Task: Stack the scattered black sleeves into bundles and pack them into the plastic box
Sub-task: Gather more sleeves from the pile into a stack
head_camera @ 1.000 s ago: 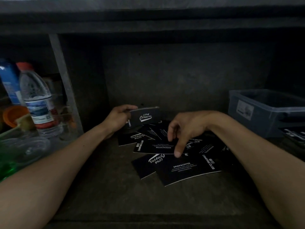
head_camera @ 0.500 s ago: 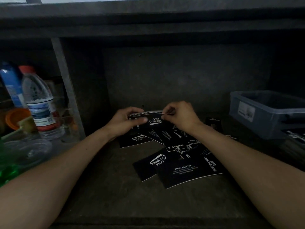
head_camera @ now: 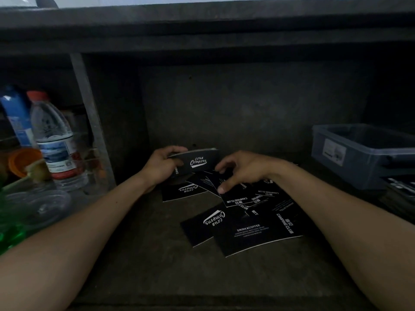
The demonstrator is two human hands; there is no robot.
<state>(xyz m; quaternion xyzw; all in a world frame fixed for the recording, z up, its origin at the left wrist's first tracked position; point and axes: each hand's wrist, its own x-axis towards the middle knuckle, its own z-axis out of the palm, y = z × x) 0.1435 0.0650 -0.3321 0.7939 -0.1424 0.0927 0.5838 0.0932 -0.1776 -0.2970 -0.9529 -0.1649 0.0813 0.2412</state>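
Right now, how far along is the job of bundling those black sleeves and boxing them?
Early on. Done: a thin bundle is gathered in the left hand. In hand: the right hand touches a loose sleeve in the pile. Left: several scattered sleeves lie overlapped on the shelf, and the plastic box at right is too dark inside to tell what it holds.

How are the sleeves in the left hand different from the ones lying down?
The bundle is held up by the left hand; the loose sleeves lie flat on the shelf. The bundle is stacked evenly; the loose sleeves overlap at odd angles. Both are black with white print.
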